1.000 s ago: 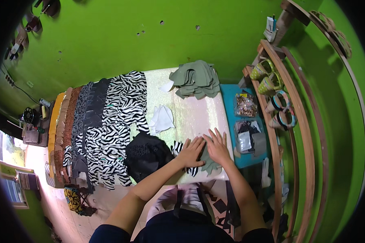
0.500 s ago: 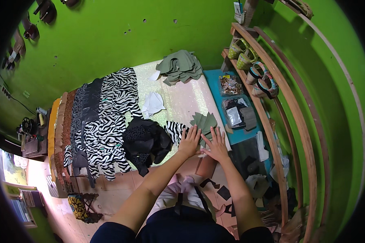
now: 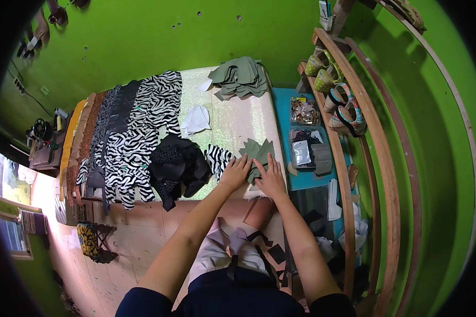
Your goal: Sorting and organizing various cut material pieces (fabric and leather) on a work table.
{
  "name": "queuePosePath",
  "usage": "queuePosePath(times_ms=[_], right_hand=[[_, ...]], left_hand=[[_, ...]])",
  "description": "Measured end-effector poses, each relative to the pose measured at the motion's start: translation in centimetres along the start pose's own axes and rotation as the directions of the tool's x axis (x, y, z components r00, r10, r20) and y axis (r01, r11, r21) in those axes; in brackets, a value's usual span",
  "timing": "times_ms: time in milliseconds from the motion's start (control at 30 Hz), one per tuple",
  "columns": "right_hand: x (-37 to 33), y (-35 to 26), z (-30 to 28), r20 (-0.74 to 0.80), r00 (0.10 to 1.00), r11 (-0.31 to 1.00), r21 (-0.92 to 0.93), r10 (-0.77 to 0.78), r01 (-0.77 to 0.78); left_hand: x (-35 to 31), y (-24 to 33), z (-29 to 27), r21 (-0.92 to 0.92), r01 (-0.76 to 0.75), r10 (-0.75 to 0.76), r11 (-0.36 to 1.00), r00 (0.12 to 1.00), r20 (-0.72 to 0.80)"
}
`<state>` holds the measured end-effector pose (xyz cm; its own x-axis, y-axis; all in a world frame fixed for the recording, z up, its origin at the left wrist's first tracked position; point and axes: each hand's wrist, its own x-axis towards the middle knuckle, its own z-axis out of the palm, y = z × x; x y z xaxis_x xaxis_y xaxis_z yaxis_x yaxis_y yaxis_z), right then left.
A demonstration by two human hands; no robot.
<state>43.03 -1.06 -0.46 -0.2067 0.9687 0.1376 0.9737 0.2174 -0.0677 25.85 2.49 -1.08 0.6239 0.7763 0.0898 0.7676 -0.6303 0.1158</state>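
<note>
A fan of dull green cut pieces (image 3: 256, 150) lies near the front right corner of the pale, glittery table sheet (image 3: 238, 119). My left hand (image 3: 236, 173) rests flat at the fan's left front edge, fingers stretched out. On its right front part lies my right hand (image 3: 271, 178), its fingers spread and touching the pieces. Beside my left hand is a zebra-striped piece (image 3: 218, 160). Left of that sits a heap of black and dark patterned scraps (image 3: 179, 166). The undersides of both hands are hidden.
Rows of zebra-striped pieces (image 3: 148, 121) and a green stack (image 3: 239, 77) share the table with white pieces (image 3: 195, 120). To the right, tubs of small parts (image 3: 304, 112) stand beside a wooden rack (image 3: 354, 174) holding sandals (image 3: 349, 119). A patterned stool (image 3: 88, 242) stands on the floor.
The view has shifted slightly, so the table sits higher in it. My hands remain at the green pieces, with the right one lying further onto them and its fingers closer together.
</note>
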Motion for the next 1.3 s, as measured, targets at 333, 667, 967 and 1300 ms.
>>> queuePosePath(times_ms=[333, 667, 967, 1300], right_hand=[[1.5, 1.8, -3.1, 0.194, 0.931, 0.951, 0.077, -0.310, 0.300], [3.8, 0.8, 0.2, -0.089, 0.907, 0.910, -0.004, -0.412, 0.414], [9.7, 1.4, -1.3, -0.300, 0.787, 0.842, -0.214, -0.538, 0.495], [21.7, 1.9, -3.7, -0.477, 0.758, 0.895, -0.261, -0.446, 0.362]], left_hand=[[-0.3, -0.4, 0.2, 0.024, 0.035, -0.035, 0.999, 0.999, 0.032], [-0.1, 0.5, -2.2, -0.102, 0.067, -0.043, 0.993, 0.975, 0.217], [3.2, -2.4, -2.7, 0.003, 0.127, -0.126, 0.992, 0.986, -0.106], [9.9, -9.7, -6.4, -0.228, 0.119, -0.208, 0.966, 0.886, -0.415]])
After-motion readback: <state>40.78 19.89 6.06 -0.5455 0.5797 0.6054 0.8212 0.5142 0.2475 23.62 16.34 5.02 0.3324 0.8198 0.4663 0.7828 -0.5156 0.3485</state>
